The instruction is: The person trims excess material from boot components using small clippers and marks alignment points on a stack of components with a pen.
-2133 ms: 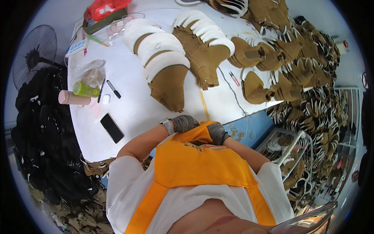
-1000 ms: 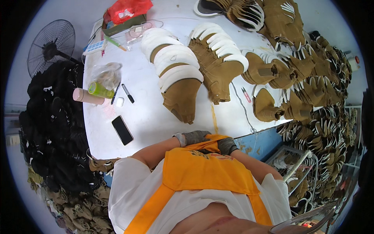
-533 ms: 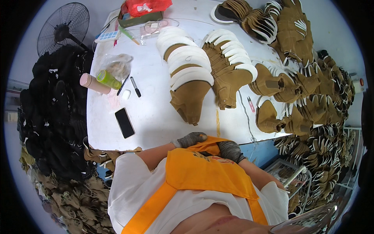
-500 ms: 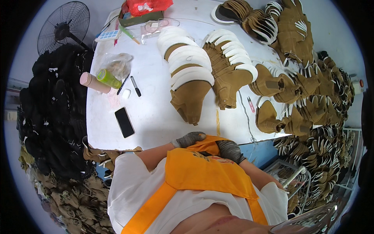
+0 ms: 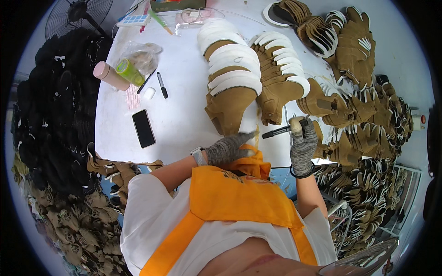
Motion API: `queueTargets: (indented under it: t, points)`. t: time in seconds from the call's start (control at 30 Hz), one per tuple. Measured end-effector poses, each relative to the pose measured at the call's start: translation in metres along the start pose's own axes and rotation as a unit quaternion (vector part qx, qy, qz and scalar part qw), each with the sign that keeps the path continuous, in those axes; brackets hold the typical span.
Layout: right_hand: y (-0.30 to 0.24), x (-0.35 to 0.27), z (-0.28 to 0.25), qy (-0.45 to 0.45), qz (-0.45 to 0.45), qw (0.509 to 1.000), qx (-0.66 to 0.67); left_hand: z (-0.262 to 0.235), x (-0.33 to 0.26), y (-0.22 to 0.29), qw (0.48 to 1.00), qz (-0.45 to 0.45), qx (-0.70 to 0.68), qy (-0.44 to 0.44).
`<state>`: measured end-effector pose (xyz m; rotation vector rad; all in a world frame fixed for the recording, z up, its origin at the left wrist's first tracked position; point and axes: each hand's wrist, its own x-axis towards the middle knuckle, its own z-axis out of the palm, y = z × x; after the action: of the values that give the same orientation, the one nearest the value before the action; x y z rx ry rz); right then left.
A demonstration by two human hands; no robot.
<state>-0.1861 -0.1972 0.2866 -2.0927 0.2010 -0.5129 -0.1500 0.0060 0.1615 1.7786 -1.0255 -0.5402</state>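
Note:
My right hand point(image 5: 304, 143), in a grey knit glove, is raised over the table's near edge. It grips a dark marker pen point(image 5: 277, 132), which points left. My left hand point(image 5: 225, 149), gloved likewise, lies against the bunched lower part of the orange apron point(image 5: 251, 164). Its fingers stretch to the right, apart from the thumb, with slight blur at the tips; nothing shows in them. Just beyond it is the nearest brown shoe upper point(image 5: 230, 112) of an overlapping row with white edges. A second row of brown uppers point(image 5: 281, 99) lies to its right.
More brown uppers point(image 5: 357, 60) are heaped at the table's right side. On the left lie a phone point(image 5: 143, 129), another marker point(image 5: 162, 85), a pink bottle point(image 5: 111, 76) and a green container point(image 5: 130, 72). Black pieces point(image 5: 60, 115) are piled beside the table, near a fan point(image 5: 77, 11).
Both hands were at the apron's lower edge. My right hand has come up and right, now with a marker pen in it. My left hand has shifted slightly up, fingers extended. The view has tilted slightly.

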Motion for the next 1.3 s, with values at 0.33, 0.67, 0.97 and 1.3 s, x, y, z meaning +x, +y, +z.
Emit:
queueTargets:
  t: [0.33,0.67,0.97,1.3]
  points:
    - [-0.048,0.061,0.059,-0.129,0.010,0.982,0.137,-0.096,0.021,0.047,0.965,-0.023,-0.240,0.101]
    - [-0.008,0.255,0.116,0.040,0.037,0.910,0.412,-0.154,0.017,-0.025,0.850,-0.140,-0.471,0.193]
    - [0.049,0.295,0.238,-0.142,-0.079,0.975,0.149,-0.283,0.124,-0.132,0.841,-0.033,-0.265,0.471]
    - [0.062,0.312,0.258,-0.185,-0.087,0.975,0.093,-0.308,0.166,-0.201,0.911,-0.238,-0.059,0.331]
